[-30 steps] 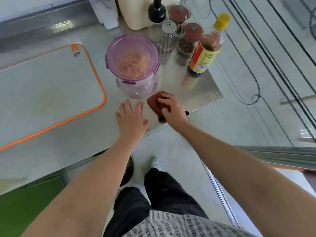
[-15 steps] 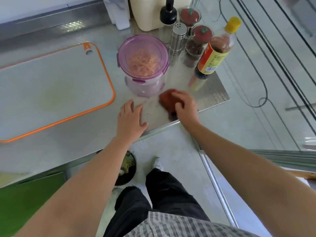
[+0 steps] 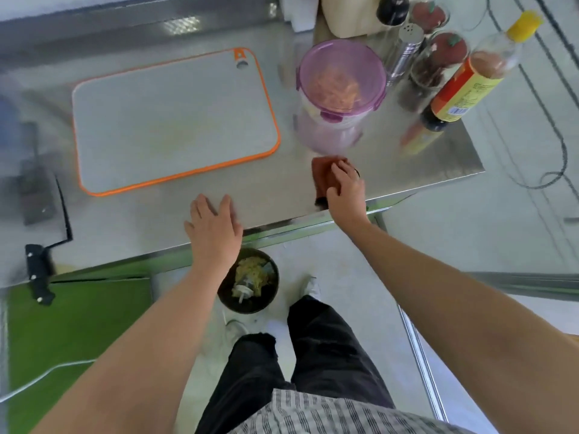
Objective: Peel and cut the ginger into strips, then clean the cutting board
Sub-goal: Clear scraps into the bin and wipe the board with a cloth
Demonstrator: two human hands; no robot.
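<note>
Head view: the cutting board, orange-rimmed, lies bare on the steel desk, with only a faint yellowish stain at its middle; no ginger shows on it. To the right of the board, near its front corner, the right hand curls its fingers over a reddish-brown cloth, gripping it, probably to wipe with. In front of the board, the left hand lies flat and spread on the desk edge, holding nothing, seemingly to steady the person. Below it stands a dark bin of scraps, well placed for sweepings. Judging by this, cleaning is under way.
</note>
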